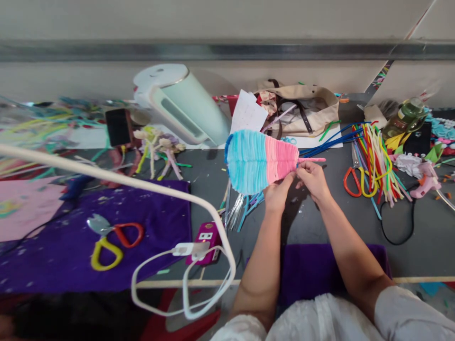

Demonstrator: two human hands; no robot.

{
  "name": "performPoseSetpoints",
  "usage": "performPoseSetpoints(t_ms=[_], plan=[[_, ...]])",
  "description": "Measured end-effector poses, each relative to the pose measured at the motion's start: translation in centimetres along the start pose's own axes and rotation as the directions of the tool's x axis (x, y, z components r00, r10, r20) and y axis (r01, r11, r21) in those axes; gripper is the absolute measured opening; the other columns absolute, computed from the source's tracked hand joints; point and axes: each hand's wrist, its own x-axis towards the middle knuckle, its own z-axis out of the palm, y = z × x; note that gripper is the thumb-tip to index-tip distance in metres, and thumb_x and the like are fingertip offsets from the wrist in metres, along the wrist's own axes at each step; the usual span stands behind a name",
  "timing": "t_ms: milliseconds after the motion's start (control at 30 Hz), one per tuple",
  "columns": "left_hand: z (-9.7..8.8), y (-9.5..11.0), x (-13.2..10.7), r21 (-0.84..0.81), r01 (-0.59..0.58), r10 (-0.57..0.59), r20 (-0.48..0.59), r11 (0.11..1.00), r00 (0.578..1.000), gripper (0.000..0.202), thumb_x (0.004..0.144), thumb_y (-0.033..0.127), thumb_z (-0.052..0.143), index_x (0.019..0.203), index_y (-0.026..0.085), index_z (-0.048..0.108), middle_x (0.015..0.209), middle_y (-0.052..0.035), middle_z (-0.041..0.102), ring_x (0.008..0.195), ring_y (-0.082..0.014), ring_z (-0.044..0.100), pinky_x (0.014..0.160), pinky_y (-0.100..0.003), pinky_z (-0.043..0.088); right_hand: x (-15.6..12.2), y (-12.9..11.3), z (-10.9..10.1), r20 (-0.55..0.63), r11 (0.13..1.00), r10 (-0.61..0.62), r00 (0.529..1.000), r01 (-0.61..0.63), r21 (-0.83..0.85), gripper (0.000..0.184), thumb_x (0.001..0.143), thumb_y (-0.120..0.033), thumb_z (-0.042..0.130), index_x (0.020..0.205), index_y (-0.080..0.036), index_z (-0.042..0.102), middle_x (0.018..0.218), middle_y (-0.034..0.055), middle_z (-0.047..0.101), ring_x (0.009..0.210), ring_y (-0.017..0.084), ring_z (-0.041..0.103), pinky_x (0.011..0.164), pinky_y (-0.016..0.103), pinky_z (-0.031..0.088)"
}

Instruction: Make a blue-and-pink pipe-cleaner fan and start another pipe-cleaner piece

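A fan-shaped pipe-cleaner piece, blue at its wide left end and pink at its narrow right end, is held up over the grey table. A pink stem juts out to the right. My left hand grips the pink part from below, its fingers partly hidden behind the piece. At the narrow tip, by the stem's base, my right hand pinches with thumb and finger; a small bit of blue shows there. Blue and silvery pipe cleaners lie just beneath the piece.
Scissors and colourful pipe cleaners lie right, near a pink glue gun. Left are more scissors on purple cloth, and a purple power strip. A white cable crosses in front. Behind stand a mint appliance and bag.
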Motion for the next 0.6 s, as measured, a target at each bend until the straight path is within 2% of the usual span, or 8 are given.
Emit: performPoseSetpoints(t_ms=[133, 267, 400, 600], plan=[[0.2, 0.7, 0.0, -0.072, 0.038, -0.039, -0.005, 0.997, 0.999, 0.04, 0.055, 0.035, 0.085, 0.088, 0.014, 0.076, 0.093, -0.0095, 0.076, 0.091, -0.0274, 0.071, 0.089, -0.041, 0.055, -0.1, -0.2, 0.0, 0.05, 0.992, 0.05, 0.998, -0.055, 0.112, 0.013, 0.061, -0.027, 0.067, 0.067, -0.017, 0.06, 0.055, -0.0064, 0.055, 0.04, 0.005, 0.046, 0.039, 0.02, 0.049], [0.1, 0.8, 0.0, -0.101, 0.028, -0.028, -0.006, 0.995, 1.0, 0.044, 0.054, 0.036, 0.085, 0.089, 0.012, 0.075, 0.096, -0.0117, 0.076, 0.092, -0.0277, 0.071, 0.089, -0.041, 0.054, -0.2, -0.4, 0.1, 0.066, 0.991, 0.047, 0.997, -0.055, 0.118, 0.015, 0.062, -0.028, 0.07, 0.066, -0.017, 0.061, 0.057, -0.0051, 0.057, 0.043, 0.005, 0.046, 0.041, 0.02, 0.051], [-0.1, 0.7, 0.1, -0.043, 0.007, -0.007, 0.002, 0.999, 1.0, 0.044, 0.057, 0.039, 0.084, 0.09, 0.012, 0.075, 0.099, -0.012, 0.076, 0.096, -0.0278, 0.07, 0.091, -0.039, 0.053, -0.3, -0.4, 0.1, 0.051, 0.995, 0.033, 0.998, -0.037, 0.088, 0.018, 0.063, -0.032, 0.072, 0.068, -0.017, 0.062, 0.056, -0.0049, 0.057, 0.044, 0.005, 0.046, 0.042, 0.019, 0.05], [-0.3, 1.3, 0.0, 0.037, -0.052, 0.053, -0.026, 0.998, 0.998, 0.032, 0.062, 0.036, 0.082, 0.084, 0.015, 0.076, 0.09, -0.0087, 0.076, 0.09, -0.0262, 0.071, 0.089, -0.038, 0.054, -0.3, -0.3, 0.2, 0.053, 0.998, -0.025, 0.998, 0.022, 0.062, 0.028, 0.064, -0.041, 0.076, 0.073, -0.018, 0.064, 0.06, -0.0025, 0.06, 0.048, 0.008, 0.051, 0.046, 0.023, 0.053]])
